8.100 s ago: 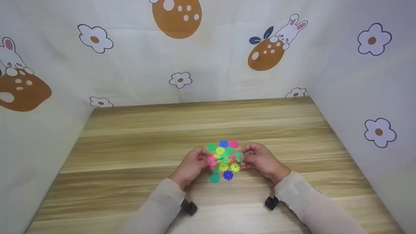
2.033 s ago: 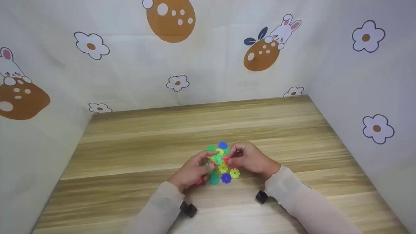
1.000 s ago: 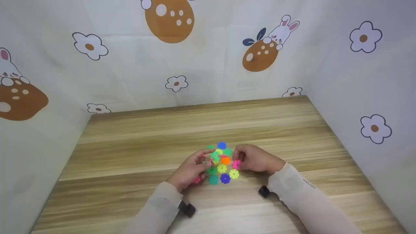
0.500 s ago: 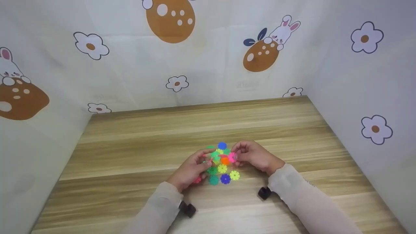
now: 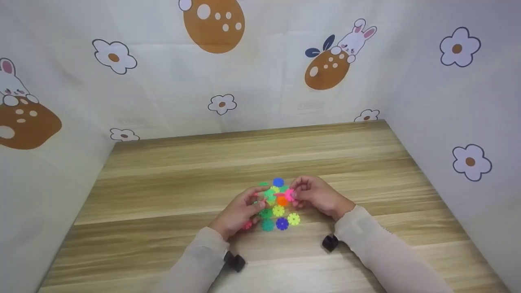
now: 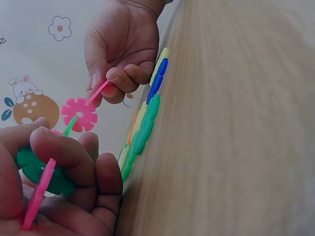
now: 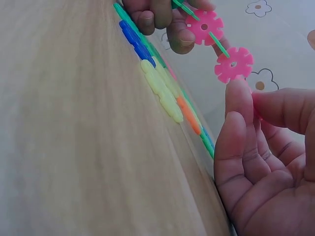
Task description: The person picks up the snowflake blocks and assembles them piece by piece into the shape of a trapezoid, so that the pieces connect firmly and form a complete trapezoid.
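Note:
My left hand (image 5: 243, 209) grips a chain of slotted, flower-shaped plastic discs, with a green disc (image 6: 37, 169) and an edge-on pink disc (image 6: 39, 194) between its fingers. Out of that hand toward the right run a pink disc (image 7: 205, 27), a thin edge-on green disc (image 7: 219, 44) and another pink disc (image 7: 234, 64). Thumb and fingertips of my right hand (image 5: 319, 195) pinch one more pink disc (image 6: 99, 92), its edge right at the rim of the chain's end disc. Fingers partly hide this pinched disc. Both hands hold the pieces raised over the table.
Under the hands, loose discs lie flat on the wooden table (image 5: 171, 171): orange (image 5: 282, 201), yellow (image 5: 294, 219), dark blue (image 5: 282, 224), teal (image 5: 267, 225), blue (image 5: 278, 182) and several others. A patterned cloth (image 5: 264, 61) walls the back and sides.
My right hand held a pink disc low at the right of the loose discs a second ago; it has carried it up and left to the chain's end. My left hand has stayed nearly still.

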The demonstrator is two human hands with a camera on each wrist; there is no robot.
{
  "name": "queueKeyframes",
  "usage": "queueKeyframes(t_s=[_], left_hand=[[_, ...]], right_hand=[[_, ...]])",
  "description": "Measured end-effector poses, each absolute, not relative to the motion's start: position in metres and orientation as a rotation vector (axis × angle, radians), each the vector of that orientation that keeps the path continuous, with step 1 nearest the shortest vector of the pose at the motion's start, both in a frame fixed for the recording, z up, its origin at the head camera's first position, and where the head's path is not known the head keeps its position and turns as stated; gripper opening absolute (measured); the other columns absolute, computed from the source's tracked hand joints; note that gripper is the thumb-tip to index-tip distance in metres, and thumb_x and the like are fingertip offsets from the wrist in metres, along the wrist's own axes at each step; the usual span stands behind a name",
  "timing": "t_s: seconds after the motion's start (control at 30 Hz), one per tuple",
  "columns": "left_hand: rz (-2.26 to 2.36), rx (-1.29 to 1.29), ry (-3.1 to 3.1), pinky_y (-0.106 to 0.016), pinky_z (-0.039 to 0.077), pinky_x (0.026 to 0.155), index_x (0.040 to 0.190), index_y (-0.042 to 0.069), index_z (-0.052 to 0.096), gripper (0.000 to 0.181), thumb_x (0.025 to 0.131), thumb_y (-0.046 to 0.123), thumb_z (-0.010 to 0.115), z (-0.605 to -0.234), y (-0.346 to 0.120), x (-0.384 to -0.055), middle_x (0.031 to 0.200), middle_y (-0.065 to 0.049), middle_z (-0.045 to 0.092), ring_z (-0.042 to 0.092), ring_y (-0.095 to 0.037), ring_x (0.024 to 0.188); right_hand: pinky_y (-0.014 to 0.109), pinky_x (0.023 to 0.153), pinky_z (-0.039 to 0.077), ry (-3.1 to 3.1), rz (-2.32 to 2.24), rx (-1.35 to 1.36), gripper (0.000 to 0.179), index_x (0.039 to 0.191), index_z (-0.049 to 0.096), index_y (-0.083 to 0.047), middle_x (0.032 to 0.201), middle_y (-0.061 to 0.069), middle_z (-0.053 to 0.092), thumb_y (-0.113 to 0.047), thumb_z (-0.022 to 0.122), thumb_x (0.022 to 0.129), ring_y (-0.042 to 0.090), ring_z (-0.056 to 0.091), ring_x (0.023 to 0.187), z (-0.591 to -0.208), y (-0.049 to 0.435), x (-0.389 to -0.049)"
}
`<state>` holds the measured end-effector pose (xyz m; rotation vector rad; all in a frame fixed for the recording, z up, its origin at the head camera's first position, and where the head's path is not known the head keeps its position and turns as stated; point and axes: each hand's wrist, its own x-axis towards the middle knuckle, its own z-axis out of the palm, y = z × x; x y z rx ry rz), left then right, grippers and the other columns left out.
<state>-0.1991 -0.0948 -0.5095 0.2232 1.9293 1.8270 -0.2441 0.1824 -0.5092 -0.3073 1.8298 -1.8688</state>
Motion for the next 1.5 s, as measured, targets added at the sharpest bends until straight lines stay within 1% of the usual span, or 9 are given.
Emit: queueKeyframes(t_s=[0.3, 0.53, 0.67, 0.77, 0.87, 1.03, 1.1, 1.27, 1.5], left_hand=[[1.796, 0.240, 1.919, -0.021, 0.042, 0.052, 0.152, 0.020, 0.054, 0.048, 0.105, 0.019, 0.065, -0.5088, -0.0948, -0.1993, 0.118, -0.009, 0.058, 0.050, -0.012, 0.065], [1.773, 0.228, 1.930, -0.021, 0.042, 0.050, 0.150, 0.025, 0.056, 0.045, 0.106, 0.019, 0.064, -0.5071, -0.0945, -0.1984, 0.115, -0.008, 0.059, 0.050, -0.012, 0.063], [1.790, 0.232, 1.914, -0.021, 0.042, 0.051, 0.152, 0.022, 0.054, 0.047, 0.106, 0.017, 0.063, -0.5071, -0.0933, -0.1987, 0.115, -0.008, 0.058, 0.050, -0.012, 0.063], [1.807, 0.232, 1.913, -0.020, 0.042, 0.051, 0.153, 0.020, 0.053, 0.048, 0.106, 0.016, 0.062, -0.5078, -0.0930, -0.1992, 0.117, -0.009, 0.058, 0.051, -0.012, 0.064], [1.817, 0.218, 1.917, -0.020, 0.043, 0.052, 0.153, 0.022, 0.053, 0.048, 0.107, 0.015, 0.062, -0.5076, -0.0931, -0.1995, 0.119, -0.009, 0.057, 0.051, -0.012, 0.064], [1.829, 0.200, 1.905, -0.020, 0.045, 0.053, 0.153, 0.024, 0.053, 0.048, 0.107, 0.015, 0.061, -0.5074, -0.0939, -0.1996, 0.122, -0.010, 0.057, 0.052, -0.013, 0.065], [1.832, 0.192, 1.901, -0.021, 0.045, 0.054, 0.153, 0.024, 0.054, 0.048, 0.107, 0.015, 0.061, -0.5074, -0.0943, -0.1994, 0.123, -0.010, 0.057, 0.052, -0.013, 0.065], [1.829, 0.156, 1.893, -0.021, 0.045, 0.054, 0.152, 0.028, 0.055, 0.047, 0.107, 0.016, 0.061, -0.5075, -0.0950, -0.1998, 0.124, -0.009, 0.056, 0.053, -0.013, 0.066], [1.834, 0.141, 1.881, -0.022, 0.047, 0.058, 0.153, 0.028, 0.054, 0.047, 0.107, 0.018, 0.061, -0.5073, -0.0948, -0.2001, 0.129, -0.011, 0.055, 0.053, -0.013, 0.068]], right_hand=[[0.032, 0.077, 0.064, 1.861, -1.838, -0.363, 0.016, 0.112, 0.059, 0.002, 0.085, 0.006, 0.070, 0.004, 0.064, 0.096, 0.016, 0.073, 0.078, -0.5089, 0.1801, -0.2416], [0.031, 0.075, 0.064, 1.877, -1.823, -0.367, 0.013, 0.107, 0.059, 0.002, 0.084, 0.007, 0.070, 0.004, 0.065, 0.096, 0.015, 0.073, 0.077, -0.5092, 0.1784, -0.2399], [0.030, 0.073, 0.063, 1.913, -1.808, -0.372, 0.013, 0.108, 0.060, 0.002, 0.084, 0.006, 0.070, 0.002, 0.066, 0.096, 0.015, 0.073, 0.077, -0.5095, 0.1793, -0.2405], [0.029, 0.071, 0.063, 1.958, -1.788, -0.362, 0.016, 0.112, 0.062, 0.003, 0.086, 0.005, 0.070, -0.002, 0.067, 0.097, 0.015, 0.072, 0.076, -0.5092, 0.1800, -0.2415], [0.028, 0.068, 0.062, 1.979, -1.776, -0.335, 0.024, 0.121, 0.062, 0.005, 0.090, 0.006, 0.068, -0.006, 0.064, 0.100, 0.015, 0.070, 0.074, -0.5081, 0.1810, -0.2419], [0.027, 0.066, 0.061, 1.979, -1.721, -0.297, 0.039, 0.137, 0.059, 0.003, 0.105, 0.008, 0.069, -0.006, 0.056, 0.100, 0.015, 0.068, 0.073, -0.5064, 0.1823, -0.2425], [0.027, 0.066, 0.060, 1.992, -1.692, -0.291, 0.041, 0.140, 0.059, 0.002, 0.103, 0.008, 0.070, -0.006, 0.054, 0.099, 0.015, 0.068, 0.074, -0.5057, 0.1824, -0.2430], [0.028, 0.063, 0.060, 2.034, -1.668, -0.259, 0.039, 0.137, 0.061, 0.003, 0.084, 0.009, 0.069, -0.007, 0.051, 0.102, 0.016, 0.068, 0.071, -0.5047, 0.1829, -0.2440], [0.027, 0.062, 0.060, 2.089, -1.660, -0.192, 0.032, 0.131, 0.063, 0.005, 0.108, 0.011, 0.072, -0.008, 0.056, 0.103, 0.016, 0.067, 0.070, -0.5041, 0.1850, -0.2449]])
